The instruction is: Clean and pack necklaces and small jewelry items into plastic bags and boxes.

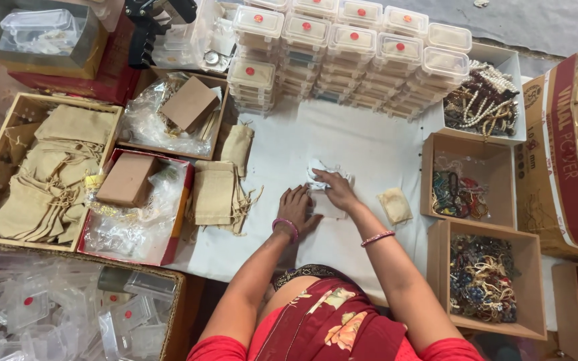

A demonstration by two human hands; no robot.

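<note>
White cloth [362,144] covers the table, ringed by boxes of beads [482,277] and stacked clear cases [349,53]. Left hand [297,208] lies flat, grip wide, pinning a white packet [326,200]; right hand [334,189] pinches its crumpled top at mid-cloth.

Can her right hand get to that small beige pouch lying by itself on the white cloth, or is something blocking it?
Probably yes. The small beige pouch lies alone on the white cloth just beside the right hand, with only bare cloth between them.
</note>
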